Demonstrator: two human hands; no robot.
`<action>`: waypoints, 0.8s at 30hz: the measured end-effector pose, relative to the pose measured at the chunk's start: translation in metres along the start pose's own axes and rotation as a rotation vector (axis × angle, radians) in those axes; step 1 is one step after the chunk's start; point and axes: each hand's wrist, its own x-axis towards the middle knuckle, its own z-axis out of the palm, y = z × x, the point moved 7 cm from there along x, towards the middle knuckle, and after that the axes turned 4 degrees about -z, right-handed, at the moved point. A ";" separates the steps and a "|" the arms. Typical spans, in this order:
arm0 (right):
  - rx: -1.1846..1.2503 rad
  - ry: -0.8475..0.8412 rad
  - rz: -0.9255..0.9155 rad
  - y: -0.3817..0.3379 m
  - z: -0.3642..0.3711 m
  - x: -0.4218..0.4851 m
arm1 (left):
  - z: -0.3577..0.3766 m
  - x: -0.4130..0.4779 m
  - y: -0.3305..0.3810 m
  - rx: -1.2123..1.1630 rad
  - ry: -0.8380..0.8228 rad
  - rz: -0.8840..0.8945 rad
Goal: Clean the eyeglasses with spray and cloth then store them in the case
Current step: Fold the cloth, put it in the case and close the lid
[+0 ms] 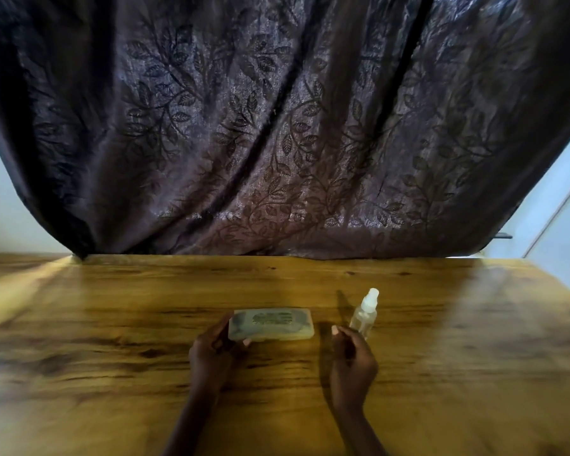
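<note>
A translucent, closed eyeglass case (272, 324) lies flat on the wooden table (112, 357), with something dark faintly visible through its lid. My left hand (213, 353) grips the case's left end, thumb on its front edge. A small clear spray bottle (365, 312) with a white cap stands upright to the right of the case. My right hand (351, 357) hovers just in front of the bottle, fingers loosely curled and apart, holding nothing. No cloth is in view, and the eyeglasses themselves cannot be made out.
A dark purple curtain (277, 126) with a leaf pattern hangs behind the table's far edge. Pale wall (0, 209) shows at the left and a light wall or door (560, 209) at the right.
</note>
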 end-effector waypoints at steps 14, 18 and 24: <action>-0.018 -0.220 0.034 -0.004 0.014 0.059 | -0.004 -0.002 0.005 0.057 0.029 0.008; -0.022 -0.283 0.039 -0.005 0.030 0.058 | -0.005 -0.001 0.003 0.080 0.042 -0.026; -0.044 -0.337 0.011 -0.003 0.039 0.051 | -0.005 -0.003 0.005 0.068 0.043 -0.043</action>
